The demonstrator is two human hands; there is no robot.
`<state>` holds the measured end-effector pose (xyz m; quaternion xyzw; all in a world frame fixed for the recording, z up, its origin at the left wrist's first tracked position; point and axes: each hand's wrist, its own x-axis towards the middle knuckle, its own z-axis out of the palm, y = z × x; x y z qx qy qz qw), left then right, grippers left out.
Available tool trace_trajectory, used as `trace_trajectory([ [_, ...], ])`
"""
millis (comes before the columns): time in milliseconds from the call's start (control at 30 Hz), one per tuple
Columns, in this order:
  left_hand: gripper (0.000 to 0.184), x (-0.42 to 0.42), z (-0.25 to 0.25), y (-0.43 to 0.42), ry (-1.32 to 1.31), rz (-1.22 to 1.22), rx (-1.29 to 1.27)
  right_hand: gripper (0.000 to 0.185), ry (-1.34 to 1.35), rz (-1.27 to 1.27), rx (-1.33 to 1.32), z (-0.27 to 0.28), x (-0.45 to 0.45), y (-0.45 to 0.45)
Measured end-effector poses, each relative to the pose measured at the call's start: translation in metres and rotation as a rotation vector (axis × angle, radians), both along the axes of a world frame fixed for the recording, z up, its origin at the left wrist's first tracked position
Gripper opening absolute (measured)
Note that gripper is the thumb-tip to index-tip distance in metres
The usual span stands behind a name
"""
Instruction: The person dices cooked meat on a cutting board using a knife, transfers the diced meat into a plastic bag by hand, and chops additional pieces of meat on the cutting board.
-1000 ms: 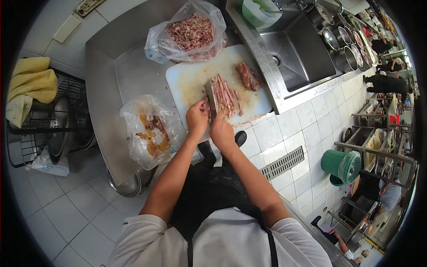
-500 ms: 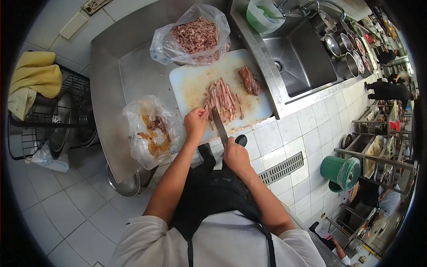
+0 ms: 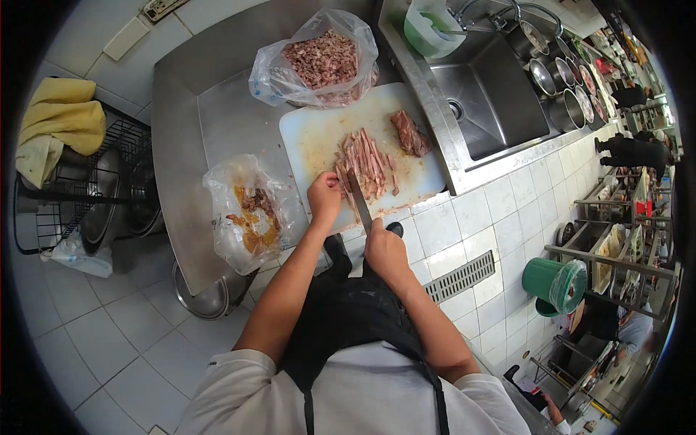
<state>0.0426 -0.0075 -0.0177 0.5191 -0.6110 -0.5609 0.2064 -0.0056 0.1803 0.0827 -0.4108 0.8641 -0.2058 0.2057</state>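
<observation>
My right hand [image 3: 386,250] grips the handle of a knife [image 3: 359,201], whose blade lies at the left side of a pile of meat strips [image 3: 368,163]. My left hand [image 3: 325,199] is closed at the left edge of the pile; what its fingertips hold is too small to make out. Under the strips is a white cutting board [image 3: 308,139], with a chunk of meat [image 3: 410,133] at its right side. Beyond the board stands a clear bag of chopped meat [image 3: 320,58]. Left of the board lies a clear bag with brown pieces and yellowish liquid [image 3: 254,221].
A metal sink [image 3: 493,109] is at the right, with a green container [image 3: 429,29] and metal bowls beside it. A black rack [image 3: 119,170] with a yellow cloth [image 3: 69,116] stands at the left. Further right are a green bin [image 3: 545,283] and several people.
The knife has swung from upright beside the strips to a slant, and my right hand has moved right and nearer my body. The strips are more spread out.
</observation>
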Motion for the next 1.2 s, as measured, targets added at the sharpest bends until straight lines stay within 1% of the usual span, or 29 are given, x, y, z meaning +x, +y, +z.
trace_trajectory([
  [33, 0.024, -0.002, 0.007, -0.002, 0.067, 0.041, 0.162, 0.013, 0.001, 0.002, -0.006, 0.001, 0.000, 0.000],
  [133, 0.025, 0.001, -0.002, -0.014, -0.141, -0.128, -0.067, 0.013, 0.020, 0.010, 0.020, 0.004, 0.000, 0.002],
  [167, 0.025, 0.001, -0.006, -0.014, -0.180, -0.128, -0.227, 0.014, 0.021, 0.009, 0.022, 0.003, 0.001, 0.003],
  [233, 0.025, -0.001, 0.017, -0.012, -0.254, -0.129, -0.546, 0.014, 0.023, 0.007, 0.029, 0.000, 0.002, 0.006],
  [333, 0.021, -0.009, 0.028, -0.013, -0.205, -0.090, -0.521, 0.014, 0.021, 0.017, 0.002, 0.000, 0.005, 0.008],
  [433, 0.019, -0.010, 0.029, -0.018, -0.270, -0.171, -0.397, 0.015, 0.034, 0.031, -0.003, 0.003, 0.004, 0.008],
  [533, 0.019, -0.009, 0.023, -0.021, -0.244, -0.157, -0.354, 0.011, 0.024, -0.033, 0.007, 0.007, 0.003, 0.005],
  [633, 0.019, -0.008, 0.017, -0.022, -0.235, -0.148, -0.326, 0.013, 0.014, -0.052, -0.050, 0.008, 0.000, -0.007],
  [733, 0.019, -0.006, 0.009, -0.023, -0.202, -0.112, -0.217, 0.013, 0.031, -0.045, -0.102, -0.005, -0.003, -0.021],
  [833, 0.019, -0.004, 0.002, -0.021, -0.141, -0.093, -0.223, 0.013, 0.032, -0.025, -0.087, -0.013, -0.005, -0.034],
  [933, 0.025, -0.003, 0.003, -0.021, -0.128, -0.114, -0.151, 0.012, 0.032, -0.012, -0.061, -0.016, -0.006, -0.040],
  [1033, 0.031, 0.001, 0.014, -0.015, -0.139, -0.182, -0.441, 0.015, 0.028, -0.001, 0.004, -0.014, -0.006, -0.041],
  [1133, 0.036, 0.002, 0.019, -0.015, -0.085, -0.243, -0.458, 0.017, 0.016, -0.002, 0.022, -0.008, -0.009, -0.046],
  [1200, 0.034, 0.002, 0.018, -0.018, -0.088, -0.273, -0.483, 0.018, 0.026, 0.014, 0.024, -0.001, -0.012, -0.050],
])
